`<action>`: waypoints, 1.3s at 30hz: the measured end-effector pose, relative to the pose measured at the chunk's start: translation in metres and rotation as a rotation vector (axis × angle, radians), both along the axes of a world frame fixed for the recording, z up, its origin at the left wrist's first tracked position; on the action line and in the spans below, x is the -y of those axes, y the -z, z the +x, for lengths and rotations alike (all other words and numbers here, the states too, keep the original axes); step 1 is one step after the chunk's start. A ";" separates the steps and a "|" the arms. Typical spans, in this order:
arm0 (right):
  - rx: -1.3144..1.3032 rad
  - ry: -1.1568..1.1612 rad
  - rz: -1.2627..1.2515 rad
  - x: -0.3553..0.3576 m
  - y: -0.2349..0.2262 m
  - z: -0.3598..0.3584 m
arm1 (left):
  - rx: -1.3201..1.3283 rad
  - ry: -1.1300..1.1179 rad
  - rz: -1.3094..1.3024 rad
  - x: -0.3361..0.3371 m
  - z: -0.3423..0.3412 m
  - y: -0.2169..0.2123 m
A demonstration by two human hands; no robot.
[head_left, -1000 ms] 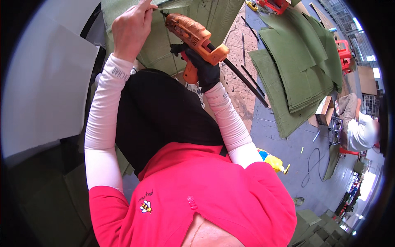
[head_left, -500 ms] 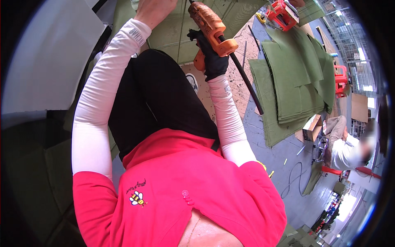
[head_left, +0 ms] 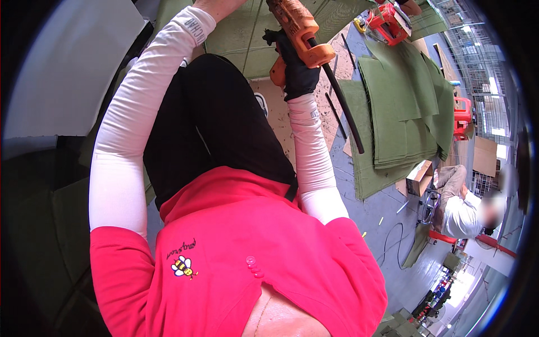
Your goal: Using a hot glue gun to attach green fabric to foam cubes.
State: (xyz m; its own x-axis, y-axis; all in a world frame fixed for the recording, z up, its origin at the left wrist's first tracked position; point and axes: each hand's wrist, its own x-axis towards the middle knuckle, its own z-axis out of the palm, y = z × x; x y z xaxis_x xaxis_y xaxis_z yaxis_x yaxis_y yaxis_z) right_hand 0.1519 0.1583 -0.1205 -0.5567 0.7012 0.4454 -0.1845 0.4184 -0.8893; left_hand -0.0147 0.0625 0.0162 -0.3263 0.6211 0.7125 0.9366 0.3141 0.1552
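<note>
In a black glove, my right hand (head_left: 300, 78) is wrapped round the handle of an orange hot glue gun (head_left: 296, 28). A long black glue stick (head_left: 345, 106) sticks out of the gun's back end, slanting down to the right. The gun's front end runs out of the picture at the top. My left hand (head_left: 220, 7), bare, is at the top edge, left of the gun, over a green sheet-like piece (head_left: 236, 53). Its fingers lie beyond the edge, so what they touch is hidden.
To the right, a stack of green sheets (head_left: 401, 112) lies on the grey floor. Loose black sticks (head_left: 336, 115) rest on stained cardboard near my right forearm. Red stools (head_left: 387, 25) stand farther off. A seated person (head_left: 463, 213) is at the right, beside an open cardboard box (head_left: 419, 177).
Both hands have moved slightly up, the glue gun going up and a little right with my right hand. Less of my left hand shows now. The view has shifted slightly.
</note>
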 end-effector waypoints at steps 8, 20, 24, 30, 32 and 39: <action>-0.004 0.005 0.049 -0.003 0.004 0.001 | -0.007 -0.010 -0.004 0.000 0.001 -0.002; -0.025 -0.028 0.081 -0.001 0.000 0.003 | -0.007 -0.004 -0.031 0.001 0.000 0.000; -0.073 -0.017 0.042 0.002 0.000 0.002 | 0.000 0.020 -0.010 0.001 0.000 -0.001; -0.007 -0.034 -0.005 0.001 -0.001 0.005 | 0.024 0.019 -0.014 0.002 0.001 -0.003; -0.045 -0.077 -0.049 0.000 -0.001 0.006 | 0.007 0.022 -0.007 0.002 0.002 -0.002; 0.087 0.038 0.080 0.004 -0.003 0.008 | 0.022 0.049 0.007 0.001 0.001 -0.003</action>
